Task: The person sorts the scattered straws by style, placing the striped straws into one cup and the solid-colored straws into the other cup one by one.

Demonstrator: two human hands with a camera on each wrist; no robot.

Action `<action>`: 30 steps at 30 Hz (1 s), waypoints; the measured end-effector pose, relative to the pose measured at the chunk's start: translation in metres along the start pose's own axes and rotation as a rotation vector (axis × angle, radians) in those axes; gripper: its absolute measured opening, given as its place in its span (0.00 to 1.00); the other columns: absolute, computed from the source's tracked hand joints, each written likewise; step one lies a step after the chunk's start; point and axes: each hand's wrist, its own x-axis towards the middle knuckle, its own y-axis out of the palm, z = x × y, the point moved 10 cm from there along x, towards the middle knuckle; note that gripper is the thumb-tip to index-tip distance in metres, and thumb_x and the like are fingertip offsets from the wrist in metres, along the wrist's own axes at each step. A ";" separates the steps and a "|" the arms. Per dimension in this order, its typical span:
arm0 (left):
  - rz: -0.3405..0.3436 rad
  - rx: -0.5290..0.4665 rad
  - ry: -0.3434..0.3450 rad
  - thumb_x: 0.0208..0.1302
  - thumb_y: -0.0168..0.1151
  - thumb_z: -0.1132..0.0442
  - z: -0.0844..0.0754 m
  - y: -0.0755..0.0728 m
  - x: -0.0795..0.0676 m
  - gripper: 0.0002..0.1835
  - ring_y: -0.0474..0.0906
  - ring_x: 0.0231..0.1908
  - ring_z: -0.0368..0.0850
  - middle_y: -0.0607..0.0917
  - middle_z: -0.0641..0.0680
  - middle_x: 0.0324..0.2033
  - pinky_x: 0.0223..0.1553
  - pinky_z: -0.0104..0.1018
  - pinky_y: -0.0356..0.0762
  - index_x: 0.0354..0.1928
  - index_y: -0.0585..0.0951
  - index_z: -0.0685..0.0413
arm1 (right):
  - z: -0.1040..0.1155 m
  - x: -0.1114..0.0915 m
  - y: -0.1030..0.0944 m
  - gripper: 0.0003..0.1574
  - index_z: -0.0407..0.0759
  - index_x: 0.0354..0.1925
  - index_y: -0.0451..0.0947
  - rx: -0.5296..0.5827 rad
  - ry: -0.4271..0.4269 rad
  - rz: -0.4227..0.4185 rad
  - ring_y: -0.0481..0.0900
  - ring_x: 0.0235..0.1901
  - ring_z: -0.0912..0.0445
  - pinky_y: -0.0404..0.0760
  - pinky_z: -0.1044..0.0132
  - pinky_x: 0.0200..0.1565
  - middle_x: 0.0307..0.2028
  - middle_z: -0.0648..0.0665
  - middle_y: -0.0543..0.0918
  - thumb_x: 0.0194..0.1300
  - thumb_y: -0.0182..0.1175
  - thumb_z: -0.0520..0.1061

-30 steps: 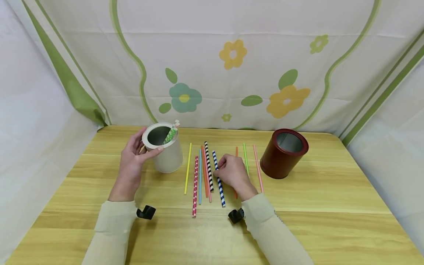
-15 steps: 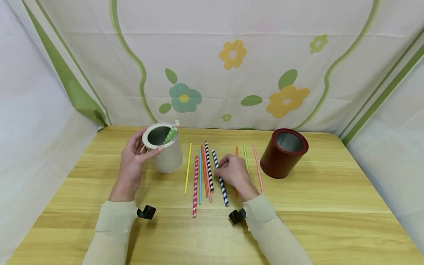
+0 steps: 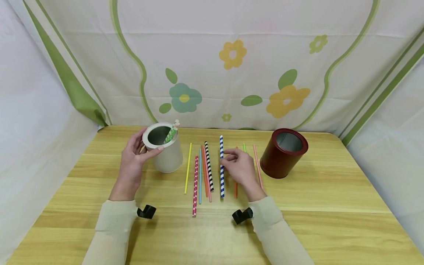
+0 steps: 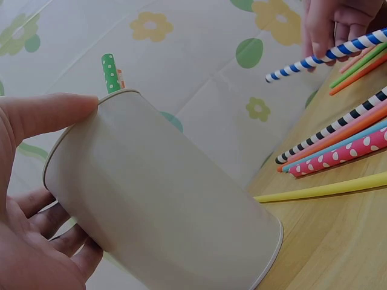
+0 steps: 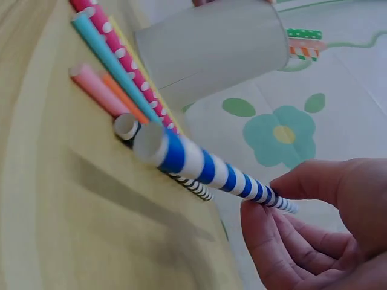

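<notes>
My left hand (image 3: 130,167) holds the white can (image 3: 168,160), its thumb at the rim and its fingers round the far left side. A few patterned paper straws stand in that can, among them a green dotted straw (image 4: 110,72). Between thumb and fingertips my right hand (image 3: 241,167) pinches a blue-and-white striped paper straw (image 3: 221,145). The right wrist view shows this straw (image 5: 208,169) lifted off the table, its shadow below it. Left of it lie a black-and-white striped straw (image 3: 209,165) and a pink dotted straw (image 3: 195,191).
A dark red can (image 3: 277,162) stands at the right, its visible inside bare. Loose straws lie on the wooden table (image 3: 185,239): yellow (image 3: 188,169), light blue (image 3: 200,184), orange, pink and green ones. A floral cloth (image 3: 205,55) hangs behind the table.
My right hand has lifted the blue-and-white straw off the table and moved slightly right, and the straw has turned nearly straight in the head view. The left hand and white can stay put.
</notes>
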 end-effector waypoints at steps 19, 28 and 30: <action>0.000 -0.001 -0.001 0.65 0.73 0.72 0.000 0.000 -0.001 0.46 0.62 0.78 0.46 0.69 0.52 0.79 0.88 0.51 0.50 0.83 0.64 0.47 | 0.008 0.000 -0.012 0.19 0.35 0.57 0.80 0.345 -0.008 -0.040 0.86 0.38 0.55 0.93 0.49 0.53 0.42 0.42 0.84 0.70 0.69 0.34; 0.004 0.000 0.000 0.65 0.73 0.72 0.001 0.000 -0.001 0.46 0.62 0.78 0.46 0.69 0.52 0.79 0.88 0.51 0.49 0.82 0.64 0.47 | 0.007 -0.001 -0.013 0.18 0.36 0.56 0.80 0.357 -0.013 -0.052 0.86 0.39 0.56 0.94 0.60 0.47 0.42 0.43 0.84 0.69 0.70 0.34; 0.003 0.002 0.001 0.65 0.73 0.72 0.001 0.000 -0.001 0.46 0.62 0.78 0.46 0.69 0.52 0.79 0.88 0.51 0.50 0.82 0.64 0.47 | 0.007 -0.001 -0.013 0.18 0.36 0.55 0.80 0.358 -0.016 -0.053 0.86 0.39 0.56 0.94 0.61 0.46 0.42 0.43 0.84 0.69 0.70 0.34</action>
